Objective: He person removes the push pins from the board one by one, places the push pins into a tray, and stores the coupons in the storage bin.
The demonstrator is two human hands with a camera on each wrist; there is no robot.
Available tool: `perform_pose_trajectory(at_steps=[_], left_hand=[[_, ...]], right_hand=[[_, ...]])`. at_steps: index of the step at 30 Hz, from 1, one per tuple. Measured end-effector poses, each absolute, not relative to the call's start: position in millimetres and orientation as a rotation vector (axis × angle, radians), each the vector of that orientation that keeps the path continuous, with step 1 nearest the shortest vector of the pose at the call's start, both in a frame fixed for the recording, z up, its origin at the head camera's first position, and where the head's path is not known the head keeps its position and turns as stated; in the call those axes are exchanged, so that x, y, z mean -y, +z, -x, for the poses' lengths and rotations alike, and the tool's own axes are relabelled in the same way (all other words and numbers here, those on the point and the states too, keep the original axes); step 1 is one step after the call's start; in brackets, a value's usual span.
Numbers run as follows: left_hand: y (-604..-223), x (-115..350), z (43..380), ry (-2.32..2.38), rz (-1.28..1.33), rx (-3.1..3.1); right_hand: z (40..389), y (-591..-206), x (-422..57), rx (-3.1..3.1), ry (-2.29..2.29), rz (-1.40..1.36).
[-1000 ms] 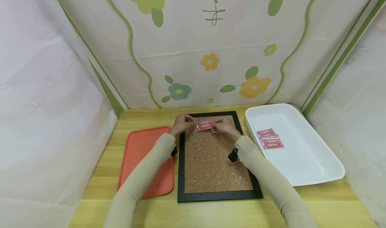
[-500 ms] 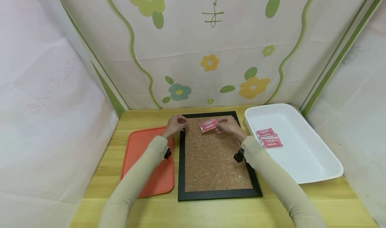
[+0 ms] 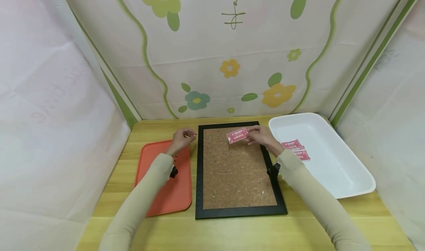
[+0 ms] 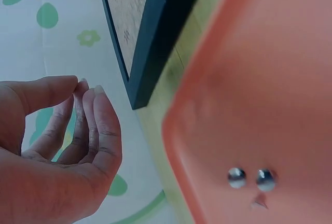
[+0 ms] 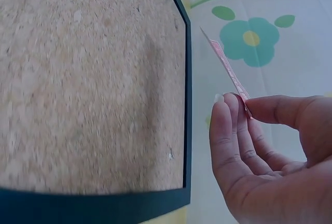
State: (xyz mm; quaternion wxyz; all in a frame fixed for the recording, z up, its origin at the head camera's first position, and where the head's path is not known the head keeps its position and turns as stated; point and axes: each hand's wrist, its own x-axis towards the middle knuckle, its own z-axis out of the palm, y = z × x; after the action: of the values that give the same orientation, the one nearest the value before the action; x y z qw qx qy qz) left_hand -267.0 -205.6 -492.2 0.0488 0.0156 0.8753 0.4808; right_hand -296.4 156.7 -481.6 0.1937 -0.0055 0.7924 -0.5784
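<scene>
In the head view my right hand [image 3: 260, 136] pinches a pink printed coupon [image 3: 237, 135] by one end, thumb against fingers, above the upper part of a black-framed corkboard [image 3: 239, 173]. The right wrist view has the coupon [image 5: 231, 73] nearly edge-on and tilted. Over the far end of an orange tray [image 3: 169, 192], left of the board, is my left hand [image 3: 182, 139]. Its thumb and forefinger tips meet in the left wrist view; whether something tiny sits between them is not visible. Two round silver studs [image 4: 237, 178] and a small pointed piece [image 4: 260, 201] lie in the tray.
A white basin [image 3: 335, 170] stands right of the board, holding several more pink coupons [image 3: 295, 147]. Small pale marks dot the board near its corners. The wooden table [image 3: 225, 232] is walled by printed fabric [image 3: 199, 59] at the back and sides.
My left hand has let go of the coupon and moved left, off the board to the tray. My right hand has carried the coupon rightward, tilting it.
</scene>
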Motion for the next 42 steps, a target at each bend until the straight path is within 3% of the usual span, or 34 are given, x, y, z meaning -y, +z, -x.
perform_pose_trajectory(at_steps=[42], left_hand=[[-518.6,280.0,223.1,1.352,0.04,-2.689]], right_hand=[[262.4,-465.5,-296.7,-2.506,-1.341,-0.029]])
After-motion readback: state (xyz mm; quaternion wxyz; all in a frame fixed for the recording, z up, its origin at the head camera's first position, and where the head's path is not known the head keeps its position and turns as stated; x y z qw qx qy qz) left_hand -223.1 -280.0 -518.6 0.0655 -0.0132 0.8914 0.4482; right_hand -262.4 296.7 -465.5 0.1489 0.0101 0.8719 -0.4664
